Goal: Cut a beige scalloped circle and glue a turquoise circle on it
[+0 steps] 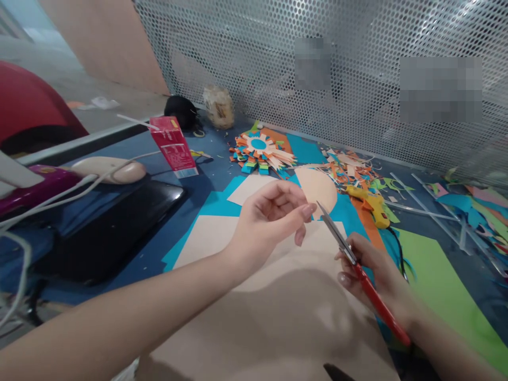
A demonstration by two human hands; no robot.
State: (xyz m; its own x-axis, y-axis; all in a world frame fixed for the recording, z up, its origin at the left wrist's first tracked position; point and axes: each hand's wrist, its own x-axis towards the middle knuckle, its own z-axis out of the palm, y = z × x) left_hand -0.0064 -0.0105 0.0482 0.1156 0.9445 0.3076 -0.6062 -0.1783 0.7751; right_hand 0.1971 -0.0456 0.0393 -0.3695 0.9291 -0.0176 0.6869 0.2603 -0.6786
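Between the thumb and fingers of my left hand (275, 217) is a rounded peach paper piece (319, 190), its curved edge facing away to the right. My right hand (373, 264) is wrapped round a pair of scissors (371, 288) with red handles. Their metal blades point up and left, the tips close to the lower edge of the paper piece and my left thumb. Under both hands lie large pale peach sheets (278, 317) over blue paper (214, 203). Part of the paper piece is hidden behind my left fingers.
Fringed paper flowers (257, 145) and paper scraps (353, 164) lie at the back. On the right are a yellow glue gun (369, 203), clear glue sticks (440, 227) and green paper (440, 275). A red drink carton (173, 145) and a black phone-like slab (107, 227) stand left.
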